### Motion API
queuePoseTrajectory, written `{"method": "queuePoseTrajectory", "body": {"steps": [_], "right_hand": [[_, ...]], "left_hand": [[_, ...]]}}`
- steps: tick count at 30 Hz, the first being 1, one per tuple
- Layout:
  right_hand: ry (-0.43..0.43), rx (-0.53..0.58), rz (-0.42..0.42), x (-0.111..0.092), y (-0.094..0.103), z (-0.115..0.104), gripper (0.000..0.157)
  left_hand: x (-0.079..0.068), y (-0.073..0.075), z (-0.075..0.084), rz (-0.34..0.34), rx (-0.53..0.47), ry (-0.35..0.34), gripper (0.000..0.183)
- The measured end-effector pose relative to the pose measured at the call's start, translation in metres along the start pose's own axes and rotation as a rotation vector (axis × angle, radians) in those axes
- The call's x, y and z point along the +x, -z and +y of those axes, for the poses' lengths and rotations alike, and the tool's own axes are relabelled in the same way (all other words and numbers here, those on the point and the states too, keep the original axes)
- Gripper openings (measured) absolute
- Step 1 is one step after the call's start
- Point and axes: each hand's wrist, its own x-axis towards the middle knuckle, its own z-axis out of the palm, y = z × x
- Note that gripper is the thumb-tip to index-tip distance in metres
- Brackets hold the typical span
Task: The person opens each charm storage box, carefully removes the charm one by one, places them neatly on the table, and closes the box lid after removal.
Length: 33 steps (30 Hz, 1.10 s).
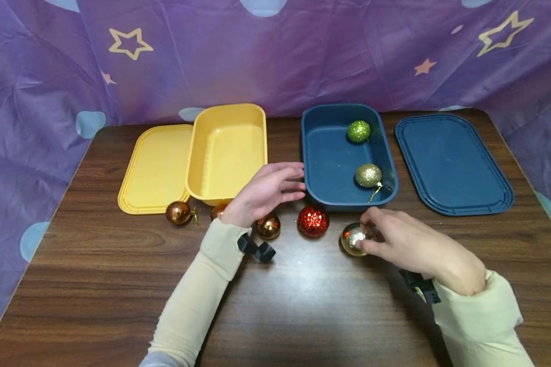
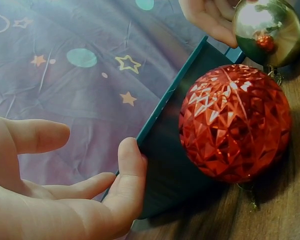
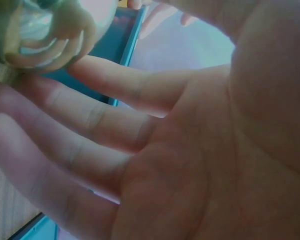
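A shiny gold bauble (image 1: 352, 238) is pinched between the thumb and fingers of my right hand (image 1: 408, 239), just in front of the blue box (image 1: 330, 158). Whether it touches the table I cannot tell. My left hand (image 1: 268, 196) has its fingers extended at the blue box's left wall, with fingertips against or very near the rim; the left wrist view shows nothing in its grasp. A faceted red bauble (image 2: 235, 122) lies on the table between the hands. Inside the blue box are a green glitter bauble (image 1: 358, 131) and a pale gold glitter one (image 1: 368, 176).
A yellow box (image 1: 231, 142) stands left of the blue one, beside its yellow lid (image 1: 153, 171). The blue lid (image 1: 454, 163) lies at the right. Copper-brown baubles (image 1: 178, 212) sit along the front of the yellow box, one partly hidden by my left hand. A purple cloth (image 1: 294, 61) hangs behind.
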Motion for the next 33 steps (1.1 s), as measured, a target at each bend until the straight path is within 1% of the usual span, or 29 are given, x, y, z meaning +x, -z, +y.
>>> {"method": "queuePoseTrajectory", "body": {"steps": [8, 17, 21, 27, 33], "right_hand": [[0.015, -0.005, 0.016, -0.001, 0.002, 0.0, 0.042], [0.0, -0.011, 0.015, -0.003, 0.004, 0.001, 0.045], [0.006, -0.009, 0.038, -0.007, 0.006, 0.002, 0.042], [0.011, 0.011, 0.083, -0.017, 0.016, 0.006, 0.039], [0.015, 0.009, 0.174, -0.023, 0.024, 0.009, 0.03]], "left_hand": [[0.0, -0.001, 0.001, 0.0, -0.012, 0.004, 0.042], [0.0, 0.0, 0.0, -0.001, -0.01, 0.005, 0.042], [0.0, 0.0, -0.001, -0.002, -0.011, 0.003, 0.042], [0.0, 0.0, -0.001, -0.004, -0.015, -0.001, 0.042], [0.0, 0.0, -0.001, -0.009, -0.015, -0.008, 0.043]]}}
